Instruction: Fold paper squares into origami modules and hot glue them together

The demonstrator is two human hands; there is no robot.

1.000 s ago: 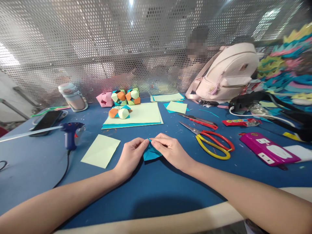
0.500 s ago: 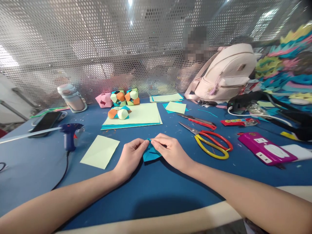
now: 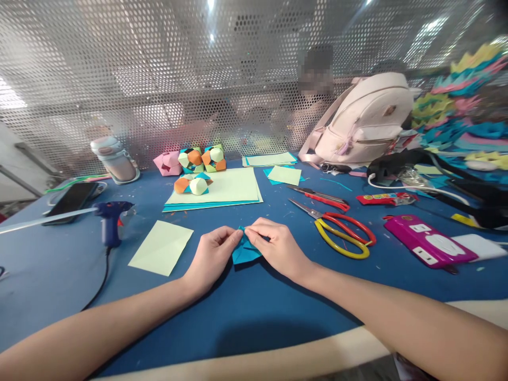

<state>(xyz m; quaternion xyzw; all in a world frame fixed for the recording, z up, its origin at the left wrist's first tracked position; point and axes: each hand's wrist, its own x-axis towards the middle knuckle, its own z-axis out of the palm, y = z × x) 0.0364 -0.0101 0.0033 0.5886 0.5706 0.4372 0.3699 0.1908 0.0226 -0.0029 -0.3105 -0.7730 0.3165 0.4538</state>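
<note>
Pinching folded blue paper [image 3: 246,256] between fingers [image 3: 260,224] of both hands, at frame centre.
Closed at each side to a tight thumb-and-finger grip on the upper end of the paper, by left hand [image 3: 209,260] and by right hand [image 3: 282,250], with tips nearly together. Spread wider below the grip, close over blue worktop [image 3: 254,307]. Flanked, left of centre, by a pale green sheet [image 3: 162,247] and, farther toward the left edge of the frame, by a blue glue gun [image 3: 111,231]. Flanked, right of centre, by scissors [image 3: 322,228] with red and yellow handles and, just above, by a red-handled tool [image 3: 331,201]. Backed, above centre, by stacked sheets [image 3: 234,186] bearing a small multicoloured paper piece [image 3: 198,185]. Bounded, at upper right, by a pale backpack [image 3: 371,119].
</note>
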